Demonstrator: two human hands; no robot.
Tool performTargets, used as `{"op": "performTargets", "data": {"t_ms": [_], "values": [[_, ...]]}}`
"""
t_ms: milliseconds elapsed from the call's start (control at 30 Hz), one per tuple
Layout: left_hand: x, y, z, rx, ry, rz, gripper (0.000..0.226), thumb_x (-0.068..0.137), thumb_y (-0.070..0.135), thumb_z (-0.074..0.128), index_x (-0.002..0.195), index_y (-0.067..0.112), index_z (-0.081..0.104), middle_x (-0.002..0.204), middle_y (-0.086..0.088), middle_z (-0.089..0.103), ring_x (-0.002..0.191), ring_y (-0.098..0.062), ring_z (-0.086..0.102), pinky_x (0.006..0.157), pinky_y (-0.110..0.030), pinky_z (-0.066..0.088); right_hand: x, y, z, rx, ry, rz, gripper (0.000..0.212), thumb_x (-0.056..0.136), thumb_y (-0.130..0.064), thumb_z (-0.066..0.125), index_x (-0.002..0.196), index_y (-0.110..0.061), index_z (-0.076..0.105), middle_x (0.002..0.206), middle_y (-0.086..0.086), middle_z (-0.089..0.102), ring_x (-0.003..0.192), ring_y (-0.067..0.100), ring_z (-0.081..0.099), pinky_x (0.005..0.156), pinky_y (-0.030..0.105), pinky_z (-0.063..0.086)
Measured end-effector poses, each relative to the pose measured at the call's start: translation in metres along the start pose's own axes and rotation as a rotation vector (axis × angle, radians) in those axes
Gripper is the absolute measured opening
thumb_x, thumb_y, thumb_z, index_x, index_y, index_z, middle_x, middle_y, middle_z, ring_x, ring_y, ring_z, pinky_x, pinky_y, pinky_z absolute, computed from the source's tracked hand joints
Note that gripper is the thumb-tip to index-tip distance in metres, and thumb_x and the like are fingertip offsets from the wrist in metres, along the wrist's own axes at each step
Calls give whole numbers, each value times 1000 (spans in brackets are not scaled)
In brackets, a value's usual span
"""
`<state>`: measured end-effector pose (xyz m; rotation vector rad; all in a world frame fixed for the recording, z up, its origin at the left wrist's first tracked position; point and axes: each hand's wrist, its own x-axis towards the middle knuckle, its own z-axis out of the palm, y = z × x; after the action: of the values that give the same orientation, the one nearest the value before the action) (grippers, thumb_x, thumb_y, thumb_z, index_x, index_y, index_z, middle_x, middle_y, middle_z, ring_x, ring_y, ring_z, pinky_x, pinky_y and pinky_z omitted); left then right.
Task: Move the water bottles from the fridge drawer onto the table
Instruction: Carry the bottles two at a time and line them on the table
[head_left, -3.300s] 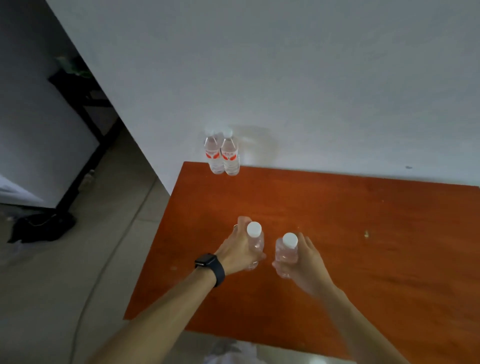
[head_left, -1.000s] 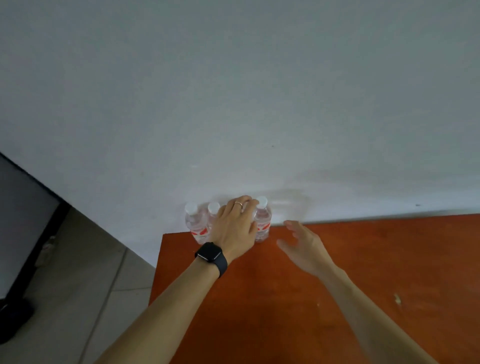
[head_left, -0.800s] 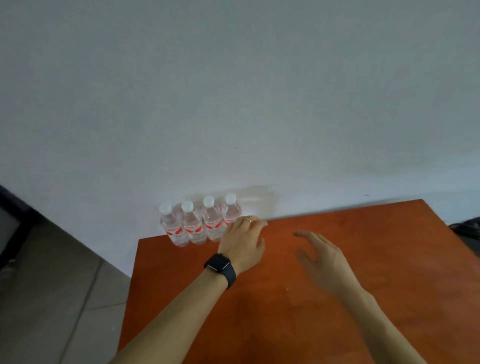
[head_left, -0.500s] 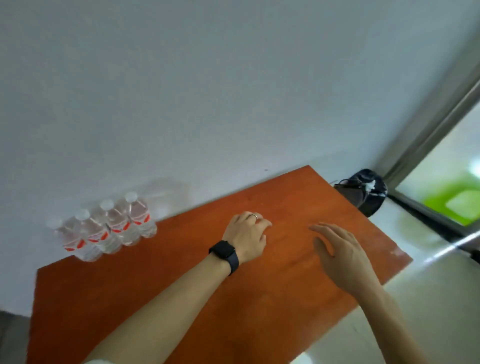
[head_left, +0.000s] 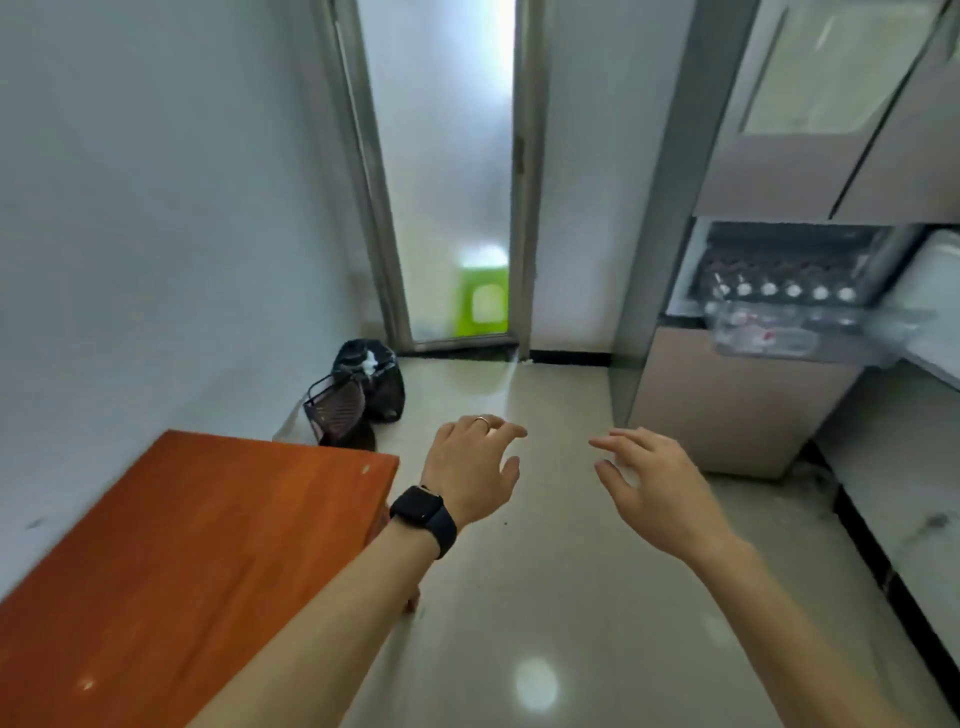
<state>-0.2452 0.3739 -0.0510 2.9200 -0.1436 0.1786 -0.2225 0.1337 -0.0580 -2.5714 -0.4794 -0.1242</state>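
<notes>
Left hand (head_left: 470, 475) and right hand (head_left: 654, 488) have quit the surface (head_left: 182, 545) and now face the fridge drawer (head_left: 769, 340). Both grips apart, empty. Water bottles (head_left: 769, 289) remain inside: further fetch due.

Nothing legible: the red labels on the water bottles (head_left: 761, 335) in the fridge drawer (head_left: 883, 335) are too blurred to read, and the watch (head_left: 422, 512) face is dark.

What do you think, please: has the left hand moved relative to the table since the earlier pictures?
Yes. The left hand was over the table; now it hangs beyond its right edge, above the floor.
</notes>
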Motion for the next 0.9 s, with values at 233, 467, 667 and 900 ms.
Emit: {"op": "performTargets", "data": {"t_ms": [233, 467, 667, 900], "values": [[136, 129, 34, 2, -11, 241, 42, 98, 41, 49, 140, 39, 50, 142, 6, 54, 132, -19, 46, 112, -37, 29, 5, 143, -86, -5, 186, 212, 34, 98, -35, 60, 131, -30, 66, 137, -6, 61, 133, 22, 47, 114, 43, 37], [258, 203, 88, -73, -44, 357, 42, 97, 38, 51, 139, 39, 51, 139, 5, 55, 131, -19, 46, 110, -38, 34, 64, 259, -125, -34, 269, 277, 33, 96, -36, 61, 129, -30, 67, 132, -6, 64, 129, 20, 51, 110, 43, 41], [371, 241, 124, -218, -136, 385, 42, 97, 36, 53, 139, 35, 52, 140, 1, 53, 130, -20, 46, 103, -39, 45, 133, 338, -146, -42, 257, 330, 34, 97, -41, 58, 129, -36, 64, 133, -13, 61, 128, 13, 49, 110, 34, 39], [486, 274, 168, -274, -235, 363, 42, 98, 38, 52, 140, 37, 49, 142, 2, 51, 130, -18, 46, 101, -38, 48, 212, 424, -164, -13, 216, 402, 36, 97, -45, 55, 132, -39, 61, 136, -17, 58, 131, 9, 45, 112, 31, 35]]}}
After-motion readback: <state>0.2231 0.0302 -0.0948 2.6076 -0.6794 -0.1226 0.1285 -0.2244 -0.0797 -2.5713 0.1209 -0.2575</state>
